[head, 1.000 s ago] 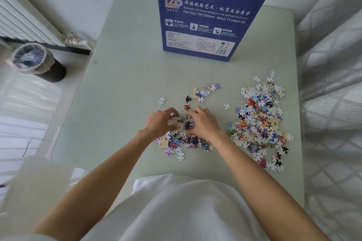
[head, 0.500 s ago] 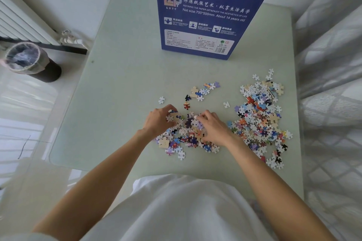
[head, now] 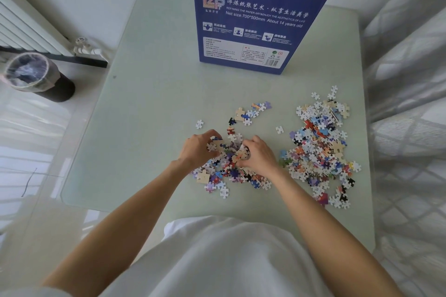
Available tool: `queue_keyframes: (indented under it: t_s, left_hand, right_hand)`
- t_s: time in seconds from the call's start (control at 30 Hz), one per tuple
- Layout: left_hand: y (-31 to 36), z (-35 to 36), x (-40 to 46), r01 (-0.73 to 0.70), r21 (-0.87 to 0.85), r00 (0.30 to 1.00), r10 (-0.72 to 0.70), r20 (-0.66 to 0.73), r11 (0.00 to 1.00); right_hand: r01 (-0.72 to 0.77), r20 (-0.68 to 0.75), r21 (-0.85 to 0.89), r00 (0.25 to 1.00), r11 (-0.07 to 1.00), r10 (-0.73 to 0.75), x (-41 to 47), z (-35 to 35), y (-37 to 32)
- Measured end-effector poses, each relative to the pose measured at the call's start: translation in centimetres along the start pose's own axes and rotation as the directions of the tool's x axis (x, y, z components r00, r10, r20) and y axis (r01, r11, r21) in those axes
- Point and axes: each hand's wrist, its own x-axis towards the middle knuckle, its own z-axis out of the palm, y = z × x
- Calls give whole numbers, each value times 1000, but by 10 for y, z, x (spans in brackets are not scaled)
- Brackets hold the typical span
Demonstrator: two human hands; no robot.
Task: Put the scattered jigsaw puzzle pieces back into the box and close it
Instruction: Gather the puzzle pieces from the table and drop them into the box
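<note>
A tall blue puzzle box (head: 253, 21) stands upright at the far side of the pale green table (head: 149, 108); its top is out of frame. Jigsaw pieces lie in a small pile in front of me (head: 231, 173) and a larger pile to the right (head: 318, 147). A few pieces (head: 251, 112) lie beyond the small pile. My left hand (head: 198, 149) and my right hand (head: 259, 154) curl their fingers around a clump of pieces between them on the small pile.
Single loose pieces lie at the left (head: 199, 124) and between the piles (head: 279, 129). A lined waste bin (head: 38, 77) stands on the floor at the left below a white radiator (head: 26, 29). A quilted grey cover (head: 410, 103) runs along the table's right edge.
My hands first spread apart, then drew together again, gathering pieces of the small pile between them. The camera view shifted slightly.
</note>
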Motion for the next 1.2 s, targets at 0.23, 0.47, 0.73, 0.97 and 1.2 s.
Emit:
queue_keyframes:
  t_s: [0.23, 0.47, 0.73, 0.97, 1.2]
  left_hand:
    - [4, 1, -2, -19, -15, 999, 19, -31, 1000]
    - [18, -27, -9, -70, -72, 986, 58, -153, 995]
    - [91, -131, -5, -343, -54, 870, 296, -394, 938]
    - [193, -256, 31, -624, 88, 530, 503, -682, 776]
    - [252, -312, 86, -712, 216, 290, 560, -776, 668]
  right_hand:
    - [-61, -10, 190, 998, 980, 64, -8, -6, 3]
    - [-41, -126, 229, 990, 973, 71, -24, -46, 5]
    - [177, -340, 335, 939, 925, -57, -40, -172, -28]
    - [400, -580, 373, 805, 837, -126, -18, -301, -64]
    - [481, -681, 467, 731, 742, -45, 15, -369, -71]
